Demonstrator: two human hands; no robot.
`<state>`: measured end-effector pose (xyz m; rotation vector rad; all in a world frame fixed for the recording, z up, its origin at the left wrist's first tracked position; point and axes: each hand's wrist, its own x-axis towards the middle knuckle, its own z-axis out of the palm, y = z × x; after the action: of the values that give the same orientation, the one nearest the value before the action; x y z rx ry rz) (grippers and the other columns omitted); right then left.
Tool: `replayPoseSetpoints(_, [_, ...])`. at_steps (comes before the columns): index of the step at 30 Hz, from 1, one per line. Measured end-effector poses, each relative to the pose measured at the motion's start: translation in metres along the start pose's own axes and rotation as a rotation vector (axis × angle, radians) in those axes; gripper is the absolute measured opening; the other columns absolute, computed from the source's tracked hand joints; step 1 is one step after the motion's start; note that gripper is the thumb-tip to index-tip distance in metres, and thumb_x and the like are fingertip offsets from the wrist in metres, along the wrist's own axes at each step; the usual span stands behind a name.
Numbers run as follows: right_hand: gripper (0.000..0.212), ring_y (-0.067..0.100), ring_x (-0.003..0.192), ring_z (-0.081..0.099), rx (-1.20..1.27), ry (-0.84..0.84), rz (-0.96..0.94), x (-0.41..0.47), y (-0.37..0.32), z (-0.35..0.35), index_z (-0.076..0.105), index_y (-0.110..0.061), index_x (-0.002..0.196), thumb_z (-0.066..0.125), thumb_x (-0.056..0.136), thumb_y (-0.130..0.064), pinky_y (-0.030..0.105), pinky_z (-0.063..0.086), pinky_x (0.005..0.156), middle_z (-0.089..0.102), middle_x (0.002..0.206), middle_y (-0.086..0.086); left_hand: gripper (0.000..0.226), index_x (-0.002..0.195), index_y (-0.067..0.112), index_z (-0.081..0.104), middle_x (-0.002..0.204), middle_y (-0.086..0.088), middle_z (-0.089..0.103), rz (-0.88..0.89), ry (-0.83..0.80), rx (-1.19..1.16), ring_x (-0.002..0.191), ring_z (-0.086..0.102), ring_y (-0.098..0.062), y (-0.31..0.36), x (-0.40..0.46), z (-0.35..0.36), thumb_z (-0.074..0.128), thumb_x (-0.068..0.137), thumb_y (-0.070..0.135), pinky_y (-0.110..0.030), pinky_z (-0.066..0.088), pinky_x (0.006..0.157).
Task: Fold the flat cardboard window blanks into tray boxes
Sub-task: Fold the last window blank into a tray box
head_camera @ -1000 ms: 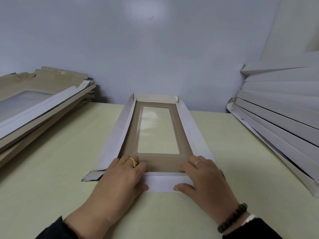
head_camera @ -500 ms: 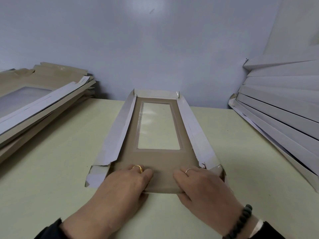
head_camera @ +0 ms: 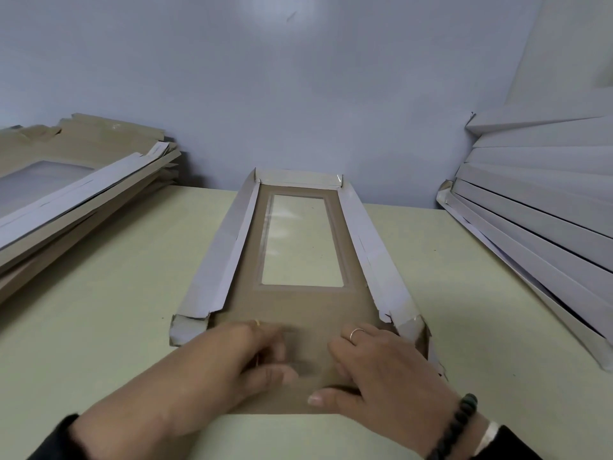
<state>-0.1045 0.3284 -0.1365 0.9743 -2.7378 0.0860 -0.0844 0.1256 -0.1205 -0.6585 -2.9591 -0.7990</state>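
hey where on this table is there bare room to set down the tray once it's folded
Two bare strips of table: one between the brown blank stack on the left and the tray blank, one between the tray blank and the leaning white stack on the right. The middle is crowded: both hands press the blank there.

packing wkshop | flat blanks [head_camera: 76,180] stacked L, folded boxes [head_camera: 544,200] R | plain table [head_camera: 109,293], bare wall [head_camera: 298,94]
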Motion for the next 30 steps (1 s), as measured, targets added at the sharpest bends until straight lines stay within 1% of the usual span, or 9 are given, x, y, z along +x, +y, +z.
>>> replayPoseSetpoints(4, [0.041, 0.005, 0.077, 0.031, 0.203, -0.156, -0.021, -0.001, 0.007, 0.006, 0.034, -0.024, 0.084, 0.046, 0.081, -0.064, 0.019, 0.023, 0.065, 0.035, 0.079, -0.013, 0.004, 0.079, 0.033, 0.061, 0.077, 0.013, 0.060, 0.106, 0.451, -0.200, 0.066, 0.051, 0.003, -0.015, -0.001, -0.022, 0.062, 0.083, 0.034, -0.004, 0.035, 0.055])
replayPoseSetpoints(6, [0.030, 0.003, 0.071, 0.032, 0.313, -0.157, -0.023, -0.002, 0.008, 0.004, 0.044, -0.029, 0.094, 0.053, 0.083, -0.055, 0.007, 0.027, 0.064, 0.034, 0.071, -0.018, 0.024, 0.078, 0.035, 0.063, 0.084, 0.018, 0.060, 0.051, 0.616, -0.074, 0.073, 0.052, 0.006, -0.037, -0.004, -0.032, 0.067, 0.084, 0.012, -0.002, 0.035, 0.060])
replayPoseSetpoints(10, [0.029, -0.007, 0.062, 0.030, 0.393, -0.174, -0.030, -0.001, 0.006, 0.002, 0.049, -0.034, 0.109, 0.057, 0.084, -0.047, 0.005, 0.026, 0.063, 0.032, 0.067, -0.017, 0.072, 0.086, 0.055, 0.059, 0.102, 0.031, 0.057, -0.126, 0.448, -0.041, 0.093, 0.047, 0.009, -0.082, -0.014, -0.037, 0.052, 0.080, -0.016, -0.002, 0.032, 0.074])
replayPoseSetpoints(13, [0.029, -0.005, 0.063, 0.031, 0.407, -0.175, -0.022, 0.000, 0.007, 0.002, 0.049, -0.035, 0.109, 0.057, 0.084, -0.047, 0.007, 0.027, 0.063, 0.034, 0.068, -0.015, 0.082, 0.086, 0.055, 0.062, 0.107, 0.033, 0.057, -0.166, 0.301, -0.129, 0.100, 0.048, 0.011, -0.098, -0.021, -0.035, 0.044, 0.075, -0.024, 0.000, 0.032, 0.079])
replayPoseSetpoints(17, [0.030, -0.002, 0.066, 0.034, 0.412, -0.173, -0.018, 0.000, 0.006, 0.002, 0.049, -0.034, 0.109, 0.058, 0.084, -0.048, 0.010, 0.028, 0.064, 0.036, 0.068, -0.014, 0.062, 0.080, 0.045, 0.070, 0.112, 0.031, 0.058, -0.169, 0.205, -0.195, 0.097, 0.055, 0.008, -0.102, -0.021, -0.034, 0.060, 0.076, -0.016, -0.008, 0.038, 0.082])
replayPoseSetpoints(19, [0.030, -0.001, 0.068, 0.035, 0.413, -0.164, -0.019, 0.000, 0.007, 0.003, 0.049, -0.035, 0.108, 0.058, 0.083, -0.048, 0.016, 0.031, 0.066, 0.037, 0.068, -0.014, 0.035, 0.075, 0.040, 0.073, 0.112, 0.022, 0.062, -0.200, 0.179, -0.238, 0.087, 0.061, 0.002, -0.098, -0.020, -0.031, 0.074, 0.075, 0.005, -0.021, 0.043, 0.085])
replayPoseSetpoints(21, [0.029, -0.002, 0.066, 0.035, 0.418, -0.169, -0.014, 0.000, 0.007, 0.003, 0.049, -0.035, 0.108, 0.058, 0.083, -0.048, 0.019, 0.033, 0.068, 0.038, 0.069, -0.014, 0.010, 0.072, 0.035, 0.076, 0.109, 0.015, 0.063, -0.238, 0.194, -0.300, 0.072, 0.061, 0.003, -0.090, -0.019, -0.031, 0.071, 0.064, 0.031, -0.019, 0.048, 0.074])
replayPoseSetpoints(24, [0.029, -0.003, 0.065, 0.035, 0.431, -0.174, -0.012, -0.001, 0.006, 0.002, 0.049, -0.035, 0.107, 0.058, 0.083, -0.049, 0.016, 0.032, 0.066, 0.038, 0.069, -0.013, 0.014, 0.070, 0.034, 0.077, 0.094, 0.011, 0.066, -0.234, 0.233, -0.339, 0.069, 0.057, 0.008, -0.087, -0.018, -0.031, 0.066, 0.061, 0.038, -0.006, 0.040, 0.058])
replayPoseSetpoints(30, [0.028, -0.003, 0.063, 0.035, 0.440, -0.161, -0.019, -0.001, 0.007, 0.003, 0.051, -0.034, 0.107, 0.057, 0.083, -0.049, 0.008, 0.028, 0.063, 0.039, 0.069, -0.013, 0.020, 0.065, 0.024, 0.073, 0.070, -0.003, 0.054, -0.172, 0.315, -0.288, 0.064, 0.047, -0.004, -0.079, -0.011, -0.020, 0.059, 0.075, 0.032, -0.012, 0.036, 0.060])
